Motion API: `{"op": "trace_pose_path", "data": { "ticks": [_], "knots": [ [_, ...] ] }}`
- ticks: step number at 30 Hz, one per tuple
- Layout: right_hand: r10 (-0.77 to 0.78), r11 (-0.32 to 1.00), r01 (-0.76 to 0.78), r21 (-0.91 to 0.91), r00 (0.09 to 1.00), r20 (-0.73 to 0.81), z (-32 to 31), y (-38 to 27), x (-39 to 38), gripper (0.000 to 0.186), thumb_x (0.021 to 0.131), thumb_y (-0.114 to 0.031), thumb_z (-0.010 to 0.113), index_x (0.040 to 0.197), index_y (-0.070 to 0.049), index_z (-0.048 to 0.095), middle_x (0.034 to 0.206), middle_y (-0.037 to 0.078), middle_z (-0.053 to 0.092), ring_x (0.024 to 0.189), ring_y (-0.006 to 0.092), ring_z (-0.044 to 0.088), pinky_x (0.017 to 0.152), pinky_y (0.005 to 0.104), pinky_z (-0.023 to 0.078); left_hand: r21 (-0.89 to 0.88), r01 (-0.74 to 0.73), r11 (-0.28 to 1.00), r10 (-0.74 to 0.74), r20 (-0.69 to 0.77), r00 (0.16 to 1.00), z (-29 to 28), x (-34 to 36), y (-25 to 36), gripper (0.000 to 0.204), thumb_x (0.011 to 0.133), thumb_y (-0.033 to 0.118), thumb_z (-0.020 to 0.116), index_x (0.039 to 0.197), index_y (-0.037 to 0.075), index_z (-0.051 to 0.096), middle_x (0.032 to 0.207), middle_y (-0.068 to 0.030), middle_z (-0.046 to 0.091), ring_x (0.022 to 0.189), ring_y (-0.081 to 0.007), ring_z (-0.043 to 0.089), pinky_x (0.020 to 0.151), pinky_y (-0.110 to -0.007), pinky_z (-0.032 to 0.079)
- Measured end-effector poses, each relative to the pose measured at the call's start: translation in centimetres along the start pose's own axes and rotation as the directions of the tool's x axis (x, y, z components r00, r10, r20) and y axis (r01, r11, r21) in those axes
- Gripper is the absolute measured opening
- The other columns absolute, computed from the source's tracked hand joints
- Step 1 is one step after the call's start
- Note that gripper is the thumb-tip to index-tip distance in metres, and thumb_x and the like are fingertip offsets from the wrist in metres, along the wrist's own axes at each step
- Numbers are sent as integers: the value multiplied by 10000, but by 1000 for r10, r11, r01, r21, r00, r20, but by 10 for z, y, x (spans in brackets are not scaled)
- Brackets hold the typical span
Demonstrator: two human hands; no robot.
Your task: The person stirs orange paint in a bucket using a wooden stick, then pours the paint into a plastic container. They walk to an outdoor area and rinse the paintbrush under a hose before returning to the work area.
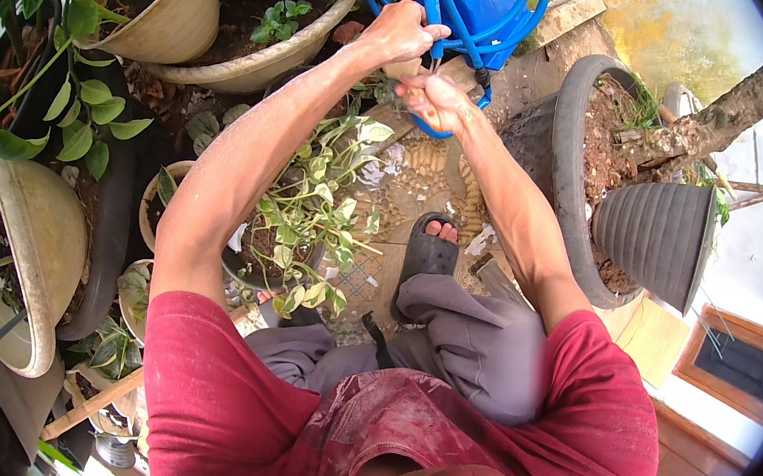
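My left hand (397, 33) is closed, knuckles up, with its thumb stretched to the right against a slim blue piece that ends in a dark metallic part. What sits inside its fingers is hidden. Just below, my right hand (439, 102) is turned palm up with curled fingers, close under that dark end; its grip is too small to make out. A small beige piece shows between the two hands. Behind them lies a coiled blue hose (514, 36) around a blue box-shaped object (473, 4). Whitish dust or wet marks cover both forearms.
Large pots with plants crowd the left, including a beige pot (53, 250). A variegated leafy plant (314, 217) grows between my arms. At right stands a wide black pot (569, 155) with a thick trunk (729, 117) and a ribbed black pot (656, 234). My sandalled foot (429, 257) rests on littered tiles.
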State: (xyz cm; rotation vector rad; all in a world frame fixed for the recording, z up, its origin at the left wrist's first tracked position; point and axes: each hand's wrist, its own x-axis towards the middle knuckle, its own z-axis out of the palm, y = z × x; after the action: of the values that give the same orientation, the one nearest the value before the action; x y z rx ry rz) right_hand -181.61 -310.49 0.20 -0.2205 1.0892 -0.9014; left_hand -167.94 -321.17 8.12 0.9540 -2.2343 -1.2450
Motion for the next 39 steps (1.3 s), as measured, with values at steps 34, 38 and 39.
{"op": "trace_pose_path", "data": {
  "ticks": [34,38,39],
  "knots": [
    [-362,921,341,-189,927,-94,20,-4,11,295,963,-146,541,1224,-11,516,1075,182,630,815,348,698,601,419,585,-36,124,992,-123,28,992,-11,6,-1,479,866,432,720,917,-44,713,889,-227,715,886,-331,712,812,-444,534],
    [-311,950,310,-26,949,-57,12,-14,21,310,945,-82,517,1240,13,513,1066,189,621,816,352,693,638,438,595,-38,89,995,-89,21,996,-9,6,3,466,868,419,719,922,-44,711,888,-232,713,878,-331,713,805,-440,537],
    [-291,955,290,56,957,-2,19,-15,20,322,940,-63,509,1252,18,507,1066,192,618,826,355,693,659,445,600,-32,88,996,-88,18,996,-11,5,1,464,869,417,718,924,-44,710,890,-234,713,876,-331,713,805,-439,537]
  ]
}}
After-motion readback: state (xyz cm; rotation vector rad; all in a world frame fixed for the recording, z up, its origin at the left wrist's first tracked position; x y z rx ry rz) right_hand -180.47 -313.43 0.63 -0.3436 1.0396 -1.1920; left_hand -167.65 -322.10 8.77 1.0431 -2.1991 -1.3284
